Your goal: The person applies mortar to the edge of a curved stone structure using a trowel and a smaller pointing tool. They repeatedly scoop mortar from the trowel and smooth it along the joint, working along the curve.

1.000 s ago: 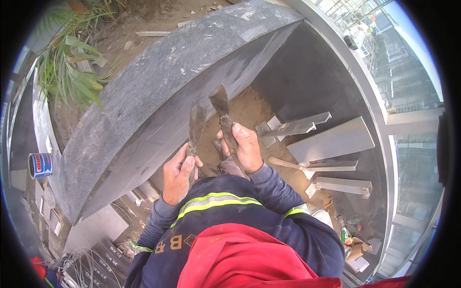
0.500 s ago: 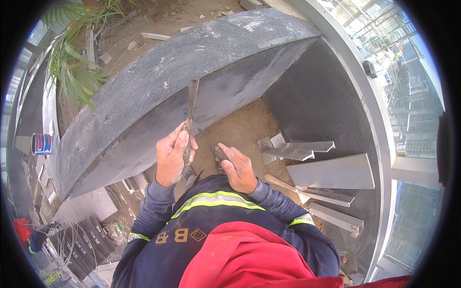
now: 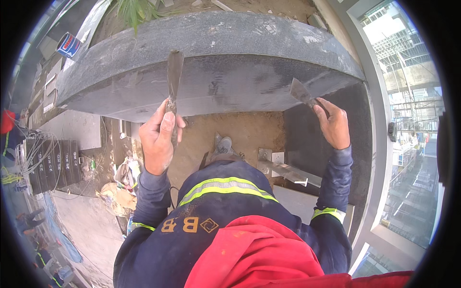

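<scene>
My left hand (image 3: 160,137) is closed round the handle of a narrow putty knife (image 3: 175,69), its blade pointing away from me in front of the dark stone wall (image 3: 225,79). In my right hand (image 3: 333,124) is a second putty knife (image 3: 300,90) with a broader, flared blade, pinched by its handle. That blade tilts to the far left, in front of the wall's right part. Whether either blade touches the stone I cannot tell. Pale smears mark the curved stone top (image 3: 211,31) of the wall.
A blue and red can (image 3: 68,45) stands by the wall's far left end. Metal brackets (image 3: 288,172) lie on the right, beside a dark side panel (image 3: 336,113). Stacked dark boxes (image 3: 53,163) with tangled wires stand at left. Green leaves (image 3: 137,12) overhang the wall's far side.
My right hand has moved from near my body far out to the right with its putty knife raised. The left hand has shifted slightly left. The view has turned.
</scene>
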